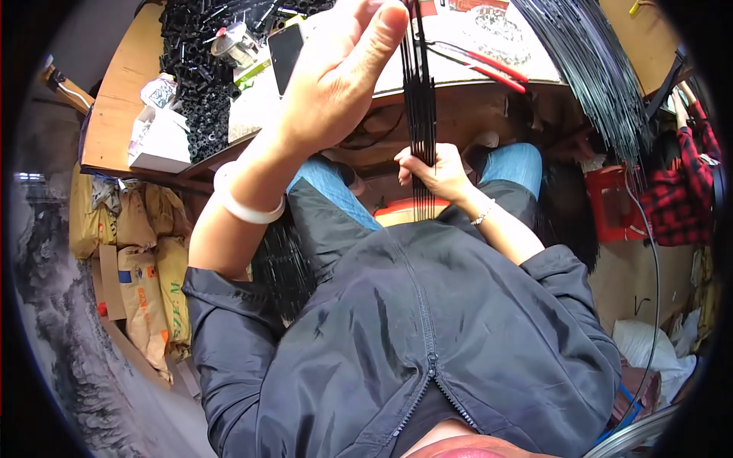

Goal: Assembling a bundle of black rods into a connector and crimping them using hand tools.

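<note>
A bundle of thin black rods (419,103) stands nearly upright before me, its upper end running out of view at the top edge. My right hand (439,174) is closed around its lower part, with rod ends showing below the fist. My left hand (336,80) is raised close to the camera, just left of the bundle's upper part. Its thumb points up beside the rods; the other fingers are mostly cut off by the top edge, so whether they touch the rods is hidden. Red-handled pliers (489,67) lie on the table right of the bundle.
On the wooden table (122,114) are a heap of black tubular parts (202,99), a phone (286,57) and a white box (159,141). Long black rods (603,76) hang over its right side. Sacks (141,298) stand left; a red container (611,204) and a person in a checked sleeve (683,195) are right.
</note>
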`<state>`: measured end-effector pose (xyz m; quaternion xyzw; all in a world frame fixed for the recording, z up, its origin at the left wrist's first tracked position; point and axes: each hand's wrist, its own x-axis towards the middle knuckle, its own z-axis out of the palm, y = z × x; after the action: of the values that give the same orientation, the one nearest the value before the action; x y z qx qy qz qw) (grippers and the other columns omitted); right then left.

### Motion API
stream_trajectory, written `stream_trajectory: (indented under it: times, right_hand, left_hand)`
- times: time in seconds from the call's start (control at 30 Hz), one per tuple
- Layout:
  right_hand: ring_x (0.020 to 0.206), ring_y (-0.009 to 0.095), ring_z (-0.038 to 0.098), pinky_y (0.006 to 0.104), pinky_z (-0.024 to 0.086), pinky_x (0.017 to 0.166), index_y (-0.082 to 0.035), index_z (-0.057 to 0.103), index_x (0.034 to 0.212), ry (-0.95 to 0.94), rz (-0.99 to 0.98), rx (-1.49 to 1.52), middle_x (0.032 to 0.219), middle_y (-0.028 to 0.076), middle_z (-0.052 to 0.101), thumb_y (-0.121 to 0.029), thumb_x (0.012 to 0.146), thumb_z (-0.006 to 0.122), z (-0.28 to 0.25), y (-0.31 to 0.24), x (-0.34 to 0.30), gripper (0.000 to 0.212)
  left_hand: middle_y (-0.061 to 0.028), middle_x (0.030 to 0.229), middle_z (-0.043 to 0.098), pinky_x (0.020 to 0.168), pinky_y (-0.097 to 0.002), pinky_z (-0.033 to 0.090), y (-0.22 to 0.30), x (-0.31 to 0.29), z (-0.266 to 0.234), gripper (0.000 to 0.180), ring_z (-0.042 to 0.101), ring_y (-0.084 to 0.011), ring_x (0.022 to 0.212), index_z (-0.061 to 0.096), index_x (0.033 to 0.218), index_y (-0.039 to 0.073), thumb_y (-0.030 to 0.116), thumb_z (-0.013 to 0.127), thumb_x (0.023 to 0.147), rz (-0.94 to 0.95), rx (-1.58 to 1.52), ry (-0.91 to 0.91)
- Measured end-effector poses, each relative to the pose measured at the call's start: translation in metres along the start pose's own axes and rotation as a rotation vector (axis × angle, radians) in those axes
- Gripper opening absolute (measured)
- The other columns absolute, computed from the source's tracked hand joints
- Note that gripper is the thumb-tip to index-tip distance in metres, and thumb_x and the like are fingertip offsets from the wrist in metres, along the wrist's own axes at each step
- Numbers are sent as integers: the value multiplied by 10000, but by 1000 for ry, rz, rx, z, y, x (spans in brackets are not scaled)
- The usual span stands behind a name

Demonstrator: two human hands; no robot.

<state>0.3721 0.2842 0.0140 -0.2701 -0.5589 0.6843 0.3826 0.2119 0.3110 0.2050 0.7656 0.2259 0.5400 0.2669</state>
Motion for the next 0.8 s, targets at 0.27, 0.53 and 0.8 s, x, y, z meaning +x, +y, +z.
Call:
stream_trajectory:
  times: [0.27, 0.53, 0.8]
  right_hand:
    - [698, 116, 603, 249, 513, 663, 29, 521, 1083, 5, -88, 87, 777, 69, 618, -187, 876, 642, -5, 10, -6, 322]
    - [691, 117, 598, 255, 506, 656, 24, 520, 1070, 44, -113, 64, 776, 69, 615, -190, 857, 666, -5, 18, -13, 335]
    - [702, 79, 563, 225, 473, 669, -6, 553, 1004, 26, -116, 142, 787, 12, 610, -360, 736, 768, 3, 14, -20, 493]
  left_hand:
    - [-144, 1036, 627, 920, -341, 444, 10, 5, 11, 369, 613, -214, 971, 429, 1253, 1, 74, 522, 903, -529, -336, 68]
    - [-125, 954, 665, 881, -294, 479, 8, -2, 6, 320, 634, -179, 930, 495, 1210, -59, 108, 516, 938, -445, -180, -60]
    - [-108, 960, 654, 850, -292, 505, 23, -27, 2, 299, 626, -160, 929, 500, 1201, -43, 122, 500, 952, -480, -386, 33]
